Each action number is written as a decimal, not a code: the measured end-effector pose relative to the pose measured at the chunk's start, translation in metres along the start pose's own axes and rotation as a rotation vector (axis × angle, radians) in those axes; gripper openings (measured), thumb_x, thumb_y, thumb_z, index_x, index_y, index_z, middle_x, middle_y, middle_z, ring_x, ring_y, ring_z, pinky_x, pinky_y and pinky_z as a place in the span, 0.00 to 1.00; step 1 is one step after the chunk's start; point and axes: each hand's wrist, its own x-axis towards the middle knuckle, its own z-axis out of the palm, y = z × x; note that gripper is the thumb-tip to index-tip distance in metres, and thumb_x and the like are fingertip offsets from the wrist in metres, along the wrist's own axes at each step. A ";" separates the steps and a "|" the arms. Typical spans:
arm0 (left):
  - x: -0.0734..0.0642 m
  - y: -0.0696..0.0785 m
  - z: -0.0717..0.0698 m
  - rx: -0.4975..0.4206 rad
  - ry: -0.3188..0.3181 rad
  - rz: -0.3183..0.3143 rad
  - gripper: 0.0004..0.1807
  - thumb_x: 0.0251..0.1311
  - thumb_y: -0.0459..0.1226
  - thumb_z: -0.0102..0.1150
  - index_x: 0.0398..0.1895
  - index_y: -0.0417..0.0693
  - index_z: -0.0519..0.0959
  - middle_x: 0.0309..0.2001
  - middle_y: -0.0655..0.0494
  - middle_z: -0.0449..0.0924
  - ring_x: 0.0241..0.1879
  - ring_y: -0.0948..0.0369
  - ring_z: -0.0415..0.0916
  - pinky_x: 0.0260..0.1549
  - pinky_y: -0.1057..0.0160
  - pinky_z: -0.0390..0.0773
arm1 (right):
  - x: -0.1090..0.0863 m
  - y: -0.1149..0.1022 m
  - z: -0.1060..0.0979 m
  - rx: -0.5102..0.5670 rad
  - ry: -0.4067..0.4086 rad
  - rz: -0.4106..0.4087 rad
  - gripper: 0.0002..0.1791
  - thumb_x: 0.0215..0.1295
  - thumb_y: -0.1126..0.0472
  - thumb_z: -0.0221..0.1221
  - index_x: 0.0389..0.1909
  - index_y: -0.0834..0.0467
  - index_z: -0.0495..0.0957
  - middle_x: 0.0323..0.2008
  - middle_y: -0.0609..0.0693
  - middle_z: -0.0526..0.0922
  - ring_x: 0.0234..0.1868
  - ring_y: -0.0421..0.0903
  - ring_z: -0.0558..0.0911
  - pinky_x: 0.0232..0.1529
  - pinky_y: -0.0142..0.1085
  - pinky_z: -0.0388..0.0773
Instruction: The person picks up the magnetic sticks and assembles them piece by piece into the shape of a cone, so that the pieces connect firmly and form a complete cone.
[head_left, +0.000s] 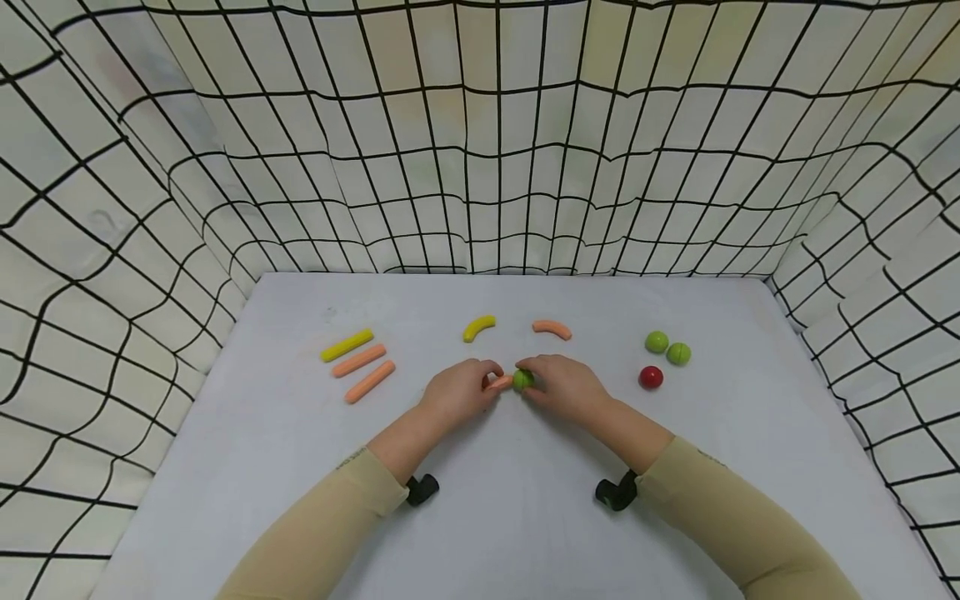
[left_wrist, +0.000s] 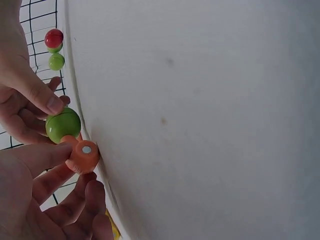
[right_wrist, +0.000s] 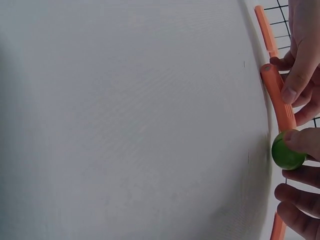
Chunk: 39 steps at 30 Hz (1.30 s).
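Observation:
Near the middle of the table, my left hand (head_left: pixel 459 392) pinches a short orange stick (head_left: pixel 501 382) between thumb and fingers. My right hand (head_left: pixel 564 385) grips a green ball (head_left: pixel 522 380) at the stick's right end, and the two pieces touch. In the right wrist view the orange stick (right_wrist: pixel 278 97) looks slightly bent and meets the green ball (right_wrist: pixel 288 151). A round silvery spot shows on the stick's near end (left_wrist: pixel 86 150) in the left wrist view. Fingers hide part of both pieces.
Left lie a straight yellow stick (head_left: pixel 347 345) and two straight orange sticks (head_left: pixel 359 361). Behind the hands are a curved yellow stick (head_left: pixel 479 327) and a curved orange one (head_left: pixel 552 329). Two green balls (head_left: pixel 657 342) and a red ball (head_left: pixel 651 377) sit right. Black netting (head_left: pixel 465 150) surrounds the table.

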 end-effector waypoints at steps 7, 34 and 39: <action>-0.002 0.001 -0.003 -0.025 -0.051 -0.026 0.18 0.70 0.52 0.56 0.54 0.55 0.80 0.26 0.64 0.77 0.25 0.63 0.74 0.28 0.61 0.73 | 0.002 0.002 0.001 0.019 -0.006 -0.014 0.24 0.63 0.54 0.68 0.60 0.51 0.78 0.53 0.46 0.82 0.54 0.44 0.80 0.53 0.43 0.77; -0.013 -0.001 0.003 -0.143 -0.138 -0.069 0.24 0.65 0.46 0.63 0.63 0.53 0.74 0.33 0.63 0.76 0.30 0.63 0.73 0.30 0.61 0.72 | 0.007 0.011 0.006 0.066 0.018 -0.079 0.22 0.64 0.56 0.67 0.60 0.52 0.78 0.51 0.46 0.82 0.51 0.43 0.80 0.51 0.41 0.77; -0.015 0.000 0.003 -0.147 -0.145 -0.068 0.24 0.64 0.47 0.63 0.62 0.53 0.74 0.33 0.63 0.76 0.30 0.63 0.73 0.30 0.61 0.72 | 0.006 0.011 0.006 0.082 0.017 -0.083 0.23 0.64 0.58 0.67 0.60 0.52 0.78 0.52 0.47 0.82 0.52 0.43 0.80 0.53 0.41 0.76</action>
